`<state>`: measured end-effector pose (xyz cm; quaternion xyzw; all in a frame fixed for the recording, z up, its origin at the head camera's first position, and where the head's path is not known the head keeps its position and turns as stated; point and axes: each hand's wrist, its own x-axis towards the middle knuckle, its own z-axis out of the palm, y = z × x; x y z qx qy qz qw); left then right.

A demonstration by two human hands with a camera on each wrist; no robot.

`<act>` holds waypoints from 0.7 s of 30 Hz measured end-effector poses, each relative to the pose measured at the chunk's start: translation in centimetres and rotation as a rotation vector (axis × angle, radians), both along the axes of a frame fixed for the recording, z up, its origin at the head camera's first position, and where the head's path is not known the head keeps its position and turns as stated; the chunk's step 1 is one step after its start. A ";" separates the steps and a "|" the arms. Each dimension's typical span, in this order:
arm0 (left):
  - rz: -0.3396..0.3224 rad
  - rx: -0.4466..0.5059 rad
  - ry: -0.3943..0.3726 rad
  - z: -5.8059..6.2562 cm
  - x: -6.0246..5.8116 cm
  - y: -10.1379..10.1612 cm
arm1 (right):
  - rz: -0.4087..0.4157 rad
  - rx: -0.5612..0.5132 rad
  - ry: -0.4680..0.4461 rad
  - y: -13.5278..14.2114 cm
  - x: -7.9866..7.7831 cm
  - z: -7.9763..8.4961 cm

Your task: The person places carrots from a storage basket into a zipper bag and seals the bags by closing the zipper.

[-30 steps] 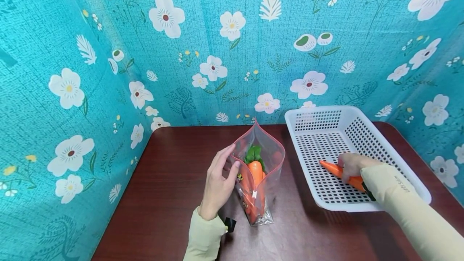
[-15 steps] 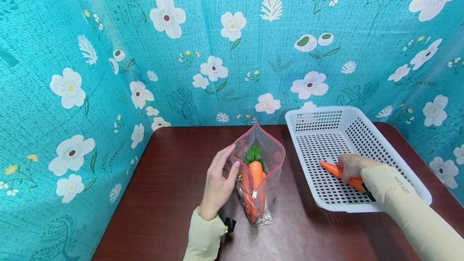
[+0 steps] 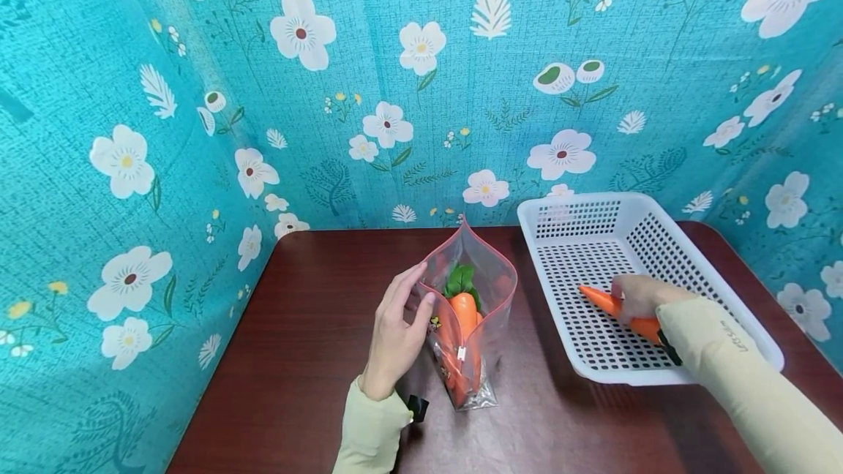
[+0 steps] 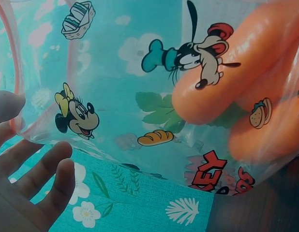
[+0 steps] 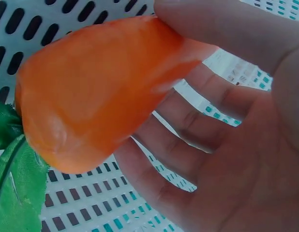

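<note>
holding a carrot (image 5: 94, 96) inside a white basket (image 3: 579, 262)

at the right of the head view, the right hand (image 3: 635, 298) grips the orange carrot; its green leaves (image 5: 19, 183) show at the lower left of the right wrist view. near the centre, the left hand (image 3: 398, 331), relaxed and spread, touches a gaping clear bag (image 3: 498, 309) containing more carrots (image 3: 465, 311). a floral blue cloth (image 3: 369, 20) hangs across the top.

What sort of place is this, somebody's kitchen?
More likely a small staged tabletop than a working kitchen, though I can't be sure. Turquoise floral cloth hangs behind and beside the dark wood-grain table, and the carrot in the perforated plastic basket has fabric-looking leaves.
</note>
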<state>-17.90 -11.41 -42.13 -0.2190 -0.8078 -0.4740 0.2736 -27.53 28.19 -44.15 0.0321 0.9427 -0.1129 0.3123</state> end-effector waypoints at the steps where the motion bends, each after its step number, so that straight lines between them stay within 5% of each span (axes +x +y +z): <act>1: 0.000 0.000 -0.002 0.0 0.0 0.0 | 0.003 -0.002 0.004 0.0 -0.1 0.0; 4: 0.001 0.000 -0.007 0.1 0.0 0.0 | 0.008 0.000 0.020 0.3 -0.6 -0.6; 11: 0.003 -0.004 -0.010 0.0 0.1 0.0 | 0.041 -0.048 0.074 -0.8 0.5 1.5; 21: -0.002 -0.002 -0.004 0.0 0.0 0.1 | 0.068 -0.072 0.136 -1.4 0.0 2.3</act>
